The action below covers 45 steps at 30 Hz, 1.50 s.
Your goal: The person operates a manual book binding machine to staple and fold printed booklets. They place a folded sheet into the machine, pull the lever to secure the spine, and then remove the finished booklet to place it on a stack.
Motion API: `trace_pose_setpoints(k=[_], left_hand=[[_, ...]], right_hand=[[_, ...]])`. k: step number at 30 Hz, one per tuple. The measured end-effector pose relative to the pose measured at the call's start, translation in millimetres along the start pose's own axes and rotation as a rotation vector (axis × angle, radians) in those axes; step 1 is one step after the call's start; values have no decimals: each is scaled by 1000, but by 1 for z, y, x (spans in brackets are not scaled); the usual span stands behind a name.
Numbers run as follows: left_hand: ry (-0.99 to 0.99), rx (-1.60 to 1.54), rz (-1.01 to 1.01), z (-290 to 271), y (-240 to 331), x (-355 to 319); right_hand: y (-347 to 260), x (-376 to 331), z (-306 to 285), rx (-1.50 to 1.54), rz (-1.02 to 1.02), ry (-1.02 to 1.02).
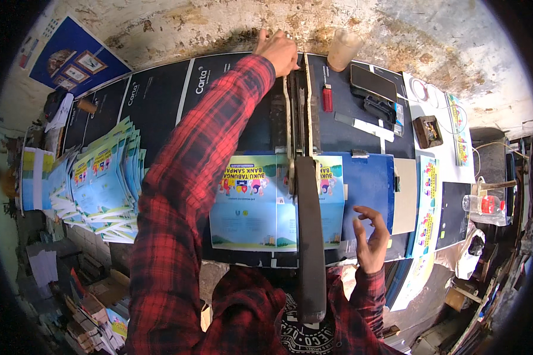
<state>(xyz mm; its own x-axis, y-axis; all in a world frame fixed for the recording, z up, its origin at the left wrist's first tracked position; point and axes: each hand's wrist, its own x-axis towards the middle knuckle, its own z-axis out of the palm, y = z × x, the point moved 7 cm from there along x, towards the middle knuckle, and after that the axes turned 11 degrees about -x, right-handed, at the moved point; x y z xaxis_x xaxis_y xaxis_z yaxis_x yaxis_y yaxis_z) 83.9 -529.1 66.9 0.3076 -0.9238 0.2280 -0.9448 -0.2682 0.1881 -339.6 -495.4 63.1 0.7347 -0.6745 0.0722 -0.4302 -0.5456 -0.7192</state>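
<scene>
One blue printed sheet (pixel 249 213) lies beneath the long-arm tool (pixel 311 236), showing on both sides of its black handle. Your left hand (pixel 276 52) is at the tool's far end, fingers bent; whether they grip anything can't be told. Your right hand (pixel 372 241) is right of the tool, fingers curled but apart, holding nothing, near a blue board (pixel 370 189). Right of the tool's far end, the table (pixel 251 136) carries a red lighter (pixel 327 99) and a phone (pixel 373 81); fanned printed covers (pixel 98 171) lie well left of the tool.
</scene>
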Motion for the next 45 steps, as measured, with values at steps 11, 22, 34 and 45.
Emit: trace_pose_setpoints(k=[11,22,34,45], left_hand=[[54,-302,-237,39,-88,71],[177,-777,-168,12,-66,33],[-4,-815,-46,3,-39,24],[-56,-795,78,4,-15,10]], right_hand=[[-182,-1,-15,227,-740,-380],[-56,-54,6,-14,105,286],[52,5,35,-398,369,298],[65,19,35,-363,253,249]])
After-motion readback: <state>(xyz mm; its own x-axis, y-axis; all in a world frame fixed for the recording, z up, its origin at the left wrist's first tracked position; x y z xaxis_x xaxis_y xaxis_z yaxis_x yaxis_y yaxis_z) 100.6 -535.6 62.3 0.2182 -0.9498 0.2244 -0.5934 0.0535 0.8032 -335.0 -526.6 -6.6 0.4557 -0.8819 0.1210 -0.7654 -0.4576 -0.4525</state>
